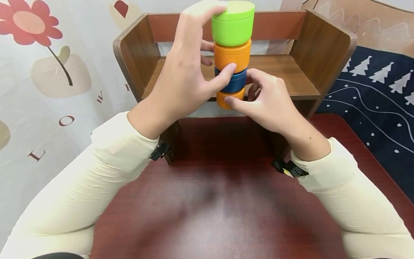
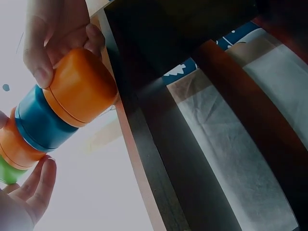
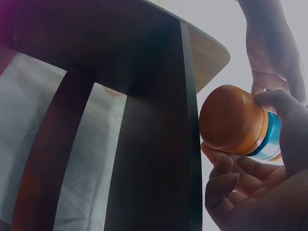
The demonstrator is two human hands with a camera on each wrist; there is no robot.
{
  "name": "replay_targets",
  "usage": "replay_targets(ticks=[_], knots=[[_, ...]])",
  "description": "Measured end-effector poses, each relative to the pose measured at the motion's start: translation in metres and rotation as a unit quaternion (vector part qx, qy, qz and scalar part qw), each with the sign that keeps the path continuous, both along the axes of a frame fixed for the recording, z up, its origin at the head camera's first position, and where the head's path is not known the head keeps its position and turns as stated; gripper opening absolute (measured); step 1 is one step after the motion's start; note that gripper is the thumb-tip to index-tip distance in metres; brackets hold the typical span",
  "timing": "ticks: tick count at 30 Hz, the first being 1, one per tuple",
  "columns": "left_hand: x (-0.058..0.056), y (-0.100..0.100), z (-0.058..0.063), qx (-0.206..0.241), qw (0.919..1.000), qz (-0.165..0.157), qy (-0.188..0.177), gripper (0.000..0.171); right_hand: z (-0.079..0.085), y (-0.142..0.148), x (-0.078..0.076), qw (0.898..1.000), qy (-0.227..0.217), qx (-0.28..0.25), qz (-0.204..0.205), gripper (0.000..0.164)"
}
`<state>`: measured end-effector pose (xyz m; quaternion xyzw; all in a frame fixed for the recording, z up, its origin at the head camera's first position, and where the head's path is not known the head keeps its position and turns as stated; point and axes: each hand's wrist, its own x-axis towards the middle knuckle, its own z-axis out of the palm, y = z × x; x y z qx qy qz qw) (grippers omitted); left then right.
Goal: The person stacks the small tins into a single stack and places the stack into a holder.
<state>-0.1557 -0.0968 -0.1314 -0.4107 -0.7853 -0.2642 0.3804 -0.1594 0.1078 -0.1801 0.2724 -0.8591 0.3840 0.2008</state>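
In the head view, a held-up stack of cups has a green cup [image 1: 233, 28] on top, then an orange cup [image 1: 231, 57], a blue cup [image 1: 237, 82] and a smaller orange cup [image 1: 237, 95] at the bottom. From the left, my left hand [image 1: 184, 68] holds the upper stack, thumb on the upper orange cup and a finger at the green cup's rim. My right hand [image 1: 271, 99] grips the bottom orange cup, its thumb across the front and its other fingers partly hidden behind. Both wrist views show that cup's rounded base, in the left one [image 2: 82, 89] up close.
A wooden shelf [image 1: 278, 75] with tall side panels stands right behind the stack. It rests on a glossy dark red table [image 1: 210, 201]. A printed white cloth [image 1: 87, 32] hangs at the left, a dark blue one with trees [image 1: 372, 93] at the right.
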Motion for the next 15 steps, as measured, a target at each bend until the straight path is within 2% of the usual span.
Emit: replay_targets(ticks=[4,9,13,15], knots=[[-0.003,0.0,0.0,-0.001,1.0,0.0,0.001,0.069,0.001,-0.001,-0.003,1.0,-0.006,0.002,-0.001,0.037],[-0.005,0.001,0.001,0.002,0.9999,0.007,-0.016,0.068,0.004,-0.001,-0.008,1.0,-0.011,0.018,-0.001,0.038],[-0.007,0.003,0.002,-0.004,0.9999,0.011,-0.009,0.068,0.007,0.0,-0.012,0.999,-0.019,0.03,0.005,0.039],[-0.008,0.003,0.002,-0.004,0.9996,0.019,-0.023,0.068,0.008,0.0,-0.014,0.999,-0.025,0.035,0.008,0.039]])
